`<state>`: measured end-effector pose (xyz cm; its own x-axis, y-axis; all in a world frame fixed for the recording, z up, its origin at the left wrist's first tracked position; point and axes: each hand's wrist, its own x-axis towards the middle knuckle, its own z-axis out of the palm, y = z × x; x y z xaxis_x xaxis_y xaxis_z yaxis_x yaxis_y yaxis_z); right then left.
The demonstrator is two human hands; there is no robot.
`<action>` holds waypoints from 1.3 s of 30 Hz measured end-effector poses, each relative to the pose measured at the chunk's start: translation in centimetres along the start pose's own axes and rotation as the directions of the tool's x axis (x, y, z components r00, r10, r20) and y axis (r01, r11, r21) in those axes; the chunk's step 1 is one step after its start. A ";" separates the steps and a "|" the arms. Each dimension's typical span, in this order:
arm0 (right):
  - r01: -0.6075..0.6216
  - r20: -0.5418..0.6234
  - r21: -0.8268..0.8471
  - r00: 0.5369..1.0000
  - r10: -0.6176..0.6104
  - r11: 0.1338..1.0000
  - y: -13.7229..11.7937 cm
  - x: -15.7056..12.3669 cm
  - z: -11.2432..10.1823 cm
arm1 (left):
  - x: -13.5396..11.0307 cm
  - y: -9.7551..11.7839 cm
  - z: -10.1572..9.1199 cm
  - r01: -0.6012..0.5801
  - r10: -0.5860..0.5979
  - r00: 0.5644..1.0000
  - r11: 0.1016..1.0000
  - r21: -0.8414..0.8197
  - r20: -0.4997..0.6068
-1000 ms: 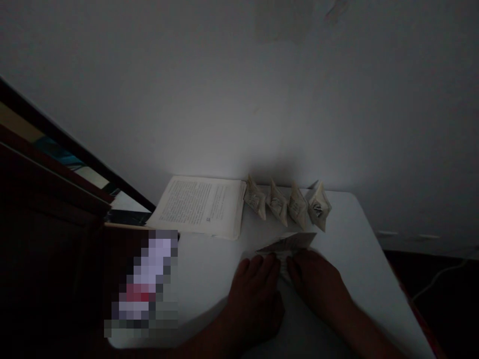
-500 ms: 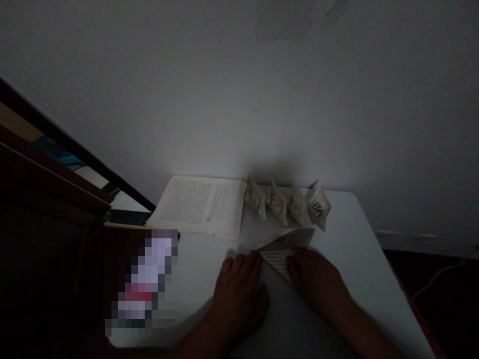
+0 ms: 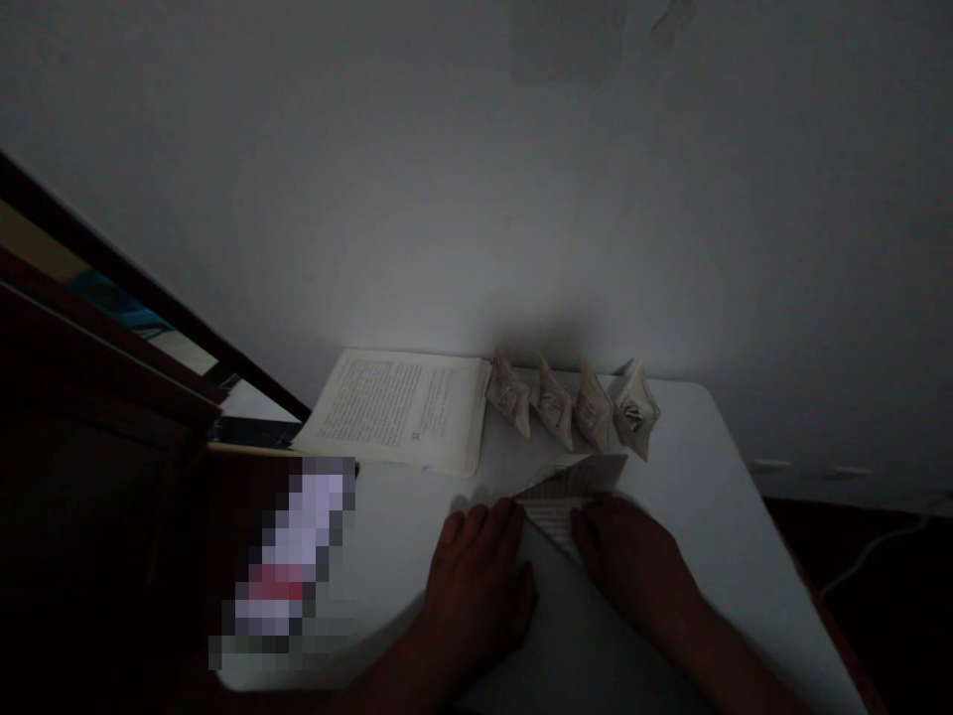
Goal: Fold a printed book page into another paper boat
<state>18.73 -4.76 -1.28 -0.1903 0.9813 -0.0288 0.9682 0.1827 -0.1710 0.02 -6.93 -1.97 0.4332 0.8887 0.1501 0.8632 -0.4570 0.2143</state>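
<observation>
A printed sheet of paper (image 3: 566, 497) lies partly folded on the white table (image 3: 692, 497), its upper flap forming a triangle. My left hand (image 3: 476, 586) lies flat on the sheet's left part, fingers stretched out. My right hand (image 3: 632, 566) presses the sheet's right part, fingertips on the fold. Behind the sheet, several folded paper boats (image 3: 573, 407) stand in a row against the wall.
An open book (image 3: 402, 407) lies at the table's back left. A dark wooden piece of furniture (image 3: 96, 477) borders the table on the left. A blurred-out patch (image 3: 290, 556) sits near the table's left edge. The table's right edge drops to a dark floor with a cable (image 3: 871, 556).
My left hand slid left off the fold's middle, uncovering more of the sheet. The folded flap now lies flatter. My right hand has hardly moved.
</observation>
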 end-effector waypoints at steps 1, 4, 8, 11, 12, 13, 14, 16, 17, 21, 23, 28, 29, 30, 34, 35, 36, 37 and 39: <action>-0.002 0.006 0.001 1.000 0.002 1.000 0.0 0.0 0.0 | 0.0 0.0 0.0 0.001 -0.001 1.000 1.000 0.005 0.003; -0.002 0.015 0.004 1.000 0.002 1.000 0.0 0.1 0.0 | 0.0 0.0 0.0 0.000 0.000 1.000 1.000 0.020 0.001; -0.001 0.019 0.000 1.000 0.001 1.000 -0.1 0.2 -0.2 | 0.0 0.0 0.0 -0.009 0.009 1.000 1.000 0.030 -0.006; 0.009 0.014 0.000 1.000 -0.009 1.000 -0.1 0.1 -0.3 | -0.1 0.0 0.1 -0.007 0.007 1.000 0.999 0.035 -0.007; 0.011 0.013 0.001 1.000 -0.011 1.000 -0.1 0.1 -0.3 | -0.1 0.0 0.2 -0.006 0.006 1.000 0.999 0.037 -0.007; 0.007 0.014 0.003 1.000 -0.007 1.000 -0.1 0.1 -0.3 | 0.0 -0.1 0.2 -0.005 0.005 1.000 0.999 0.039 -0.008; 0.002 0.016 0.006 1.000 -0.003 1.000 -0.1 0.1 -0.2 | 0.0 -0.1 0.2 -0.005 0.005 1.000 0.999 0.040 -0.011; 0.002 0.015 0.014 1.000 -0.002 1.000 -0.1 0.1 -0.2 | 0.0 -0.1 0.2 -0.010 0.011 1.000 0.999 0.045 -0.013; 0.001 0.013 0.015 1.000 -0.002 1.000 -0.1 0.1 -0.1 | 0.0 -0.1 0.2 -0.014 0.014 1.000 0.999 0.049 -0.009; -0.007 0.026 0.011 1.000 0.006 1.000 -0.1 0.1 -0.2 | 0.0 -0.1 0.2 -0.018 0.016 1.000 0.998 0.062 0.021; -0.011 0.031 0.008 0.999 0.011 1.000 -0.1 0.1 -0.3 | 0.0 -0.1 0.1 -0.014 0.013 1.000 0.998 0.067 0.027; 0.002 0.030 0.003 1.000 -0.002 1.000 -0.1 0.1 -0.2 | -0.1 0.0 0.0 -0.002 -0.001 0.999 0.997 0.071 0.042; 0.007 0.029 0.005 1.000 -0.007 1.000 -0.1 0.1 -0.2 | -0.1 0.0 0.0 -0.003 0.000 0.999 0.998 0.070 0.044; 0.009 0.029 0.006 1.000 -0.009 1.000 -0.1 0.1 -0.2 | -0.1 0.0 0.0 -0.005 0.002 0.999 0.998 0.067 0.045; 0.001 0.031 0.008 1.000 -0.002 1.000 0.0 0.1 -0.1 | -0.2 -0.1 0.0 -0.001 -0.002 0.999 0.998 0.061 0.053; -0.002 0.032 0.009 0.999 0.002 1.000 -0.1 0.1 -0.1 | -0.2 -0.2 0.0 -0.003 0.000 0.998 0.998 0.058 0.059; -0.006 0.034 0.010 0.999 0.005 1.000 -0.1 0.1 -0.1 | -0.2 -0.2 0.1 -0.009 0.005 0.998 0.998 0.055 0.068; -0.009 0.035 0.009 0.999 0.008 1.000 -0.1 0.1 -0.1 | -0.3 -0.3 0.1 -0.015 0.011 0.997 0.998 0.054 0.079; -0.011 0.039 0.003 0.999 0.011 1.000 -0.1 0.1 -0.1 | -0.3 -0.4 0.1 -0.028 0.023 0.995 0.998 0.052 0.094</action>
<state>18.67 -4.67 -1.20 -0.1861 0.9801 -0.0694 0.9697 0.1718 -0.1739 -0.41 -7.07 -2.20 0.4752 0.8776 0.0631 0.8633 -0.4789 0.1592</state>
